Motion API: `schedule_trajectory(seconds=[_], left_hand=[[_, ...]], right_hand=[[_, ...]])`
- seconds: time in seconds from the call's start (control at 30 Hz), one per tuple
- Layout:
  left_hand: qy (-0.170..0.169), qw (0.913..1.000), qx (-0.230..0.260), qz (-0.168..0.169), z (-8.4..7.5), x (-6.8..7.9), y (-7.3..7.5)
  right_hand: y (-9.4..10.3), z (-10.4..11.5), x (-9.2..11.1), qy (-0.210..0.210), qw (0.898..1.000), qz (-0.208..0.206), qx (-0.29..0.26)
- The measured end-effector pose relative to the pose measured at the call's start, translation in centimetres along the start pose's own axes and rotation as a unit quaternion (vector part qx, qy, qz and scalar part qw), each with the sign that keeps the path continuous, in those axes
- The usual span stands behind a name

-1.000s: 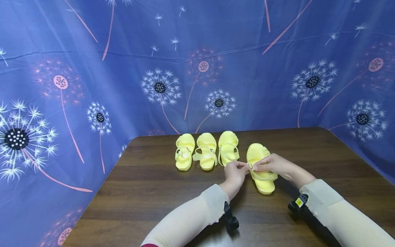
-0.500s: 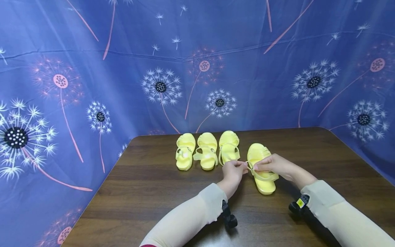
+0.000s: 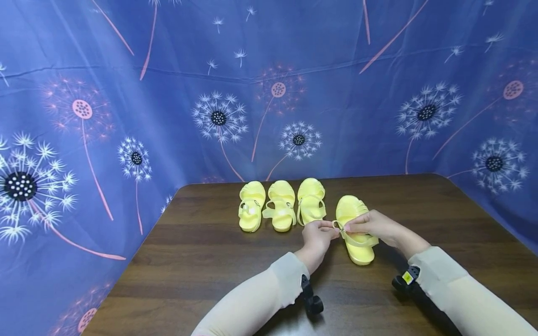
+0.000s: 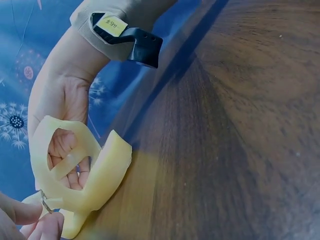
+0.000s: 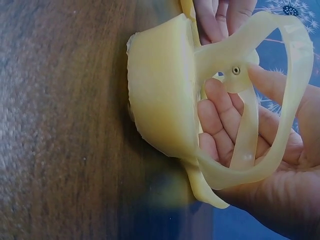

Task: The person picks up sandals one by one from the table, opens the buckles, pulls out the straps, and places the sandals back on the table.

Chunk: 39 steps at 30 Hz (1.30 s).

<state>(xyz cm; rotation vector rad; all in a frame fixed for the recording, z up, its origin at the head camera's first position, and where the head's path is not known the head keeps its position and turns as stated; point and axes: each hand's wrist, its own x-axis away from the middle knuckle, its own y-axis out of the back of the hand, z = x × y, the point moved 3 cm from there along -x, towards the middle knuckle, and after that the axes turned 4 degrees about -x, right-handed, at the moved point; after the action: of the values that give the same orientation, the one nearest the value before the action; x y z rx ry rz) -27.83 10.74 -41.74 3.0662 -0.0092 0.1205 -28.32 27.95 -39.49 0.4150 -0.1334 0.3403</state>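
Observation:
A yellow sandal rests on the table at right of centre, toe pointing away. My left hand pinches its strap at the left side, by a small metal buckle. From the other side my right hand reaches over the sandal, thumb and fingers gripping the strap close to the buckle. In the right wrist view, that thumb presses near a metal rivet, while the other fingers curl behind the strap. The heel strap arches loosely over the footbed. The fingertips partly hide the buckle in the head view.
Three more yellow sandals, the left, the middle and the right, stand in a row at the back of the brown wooden table. A blue dandelion-print cloth hangs behind.
My left fingertips have shifted slightly right toward the buckle, and a small curve of strap now shows above them. The right hand and the sandals stay nearly where they were.

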Motion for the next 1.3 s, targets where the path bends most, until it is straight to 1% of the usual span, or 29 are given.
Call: schedule_trajectory(seconds=[0.07,0.13,0.37,0.47,0.6,0.7,0.8,1.0,1.07,1.17,1.23,1.3], left_hand=[[0.004,1.0,0.003,-0.002,0.0,0.0,0.0],[0.0,1.0,0.0,-0.002,0.0,0.0,-0.1],[-0.037,0.9985,-0.04,-0.007,-0.3,-0.4,-0.3],[-0.037,0.9981,-0.049,-0.007,-0.4,-0.5,-0.3],[-0.041,0.9964,-0.074,-0.008,-0.6,-0.6,-0.3],[-0.057,0.9933,-0.1,-0.01,-0.8,-0.5,-0.3],[-0.066,0.9917,-0.11,-0.009,-1.0,-0.6,-0.3],[-0.096,0.9902,-0.101,0.002,-1.5,-1.0,-0.2],[-0.093,0.9904,-0.102,0.004,-1.5,-1.1,-0.1],[-0.078,0.9926,-0.093,0.002,-1.3,-1.1,0.0],[-0.076,0.9935,-0.085,-0.003,-1.2,-1.1,0.0],[-0.084,0.9935,-0.078,-0.007,-1.2,-1.0,0.0]], right_hand=[[0.0,-0.1,0.1,0.004,1.0,0.002,0.001],[-0.1,-0.1,0.1,0.007,1.0,0.003,0.001],[0.1,-0.3,-0.2,0.008,1.0,0.001,-0.001],[0.1,-0.3,-0.2,0.004,1.0,0.0,-0.006],[0.0,-0.3,-0.2,0.008,1.0,0.001,-0.004],[0.0,-0.2,-0.1,0.015,1.0,0.001,0.002],[-0.1,-0.1,0.1,0.013,1.0,-0.007,0.002],[-0.2,0.2,0.1,0.014,1.0,-0.02,0.007],[-0.2,0.1,0.1,0.011,1.0,-0.019,0.009],[-0.2,-0.1,0.1,0.012,1.0,-0.016,0.014],[-0.2,-0.1,0.1,0.013,1.0,-0.014,0.017],[-0.2,-0.1,0.1,0.017,1.0,-0.013,0.017]])
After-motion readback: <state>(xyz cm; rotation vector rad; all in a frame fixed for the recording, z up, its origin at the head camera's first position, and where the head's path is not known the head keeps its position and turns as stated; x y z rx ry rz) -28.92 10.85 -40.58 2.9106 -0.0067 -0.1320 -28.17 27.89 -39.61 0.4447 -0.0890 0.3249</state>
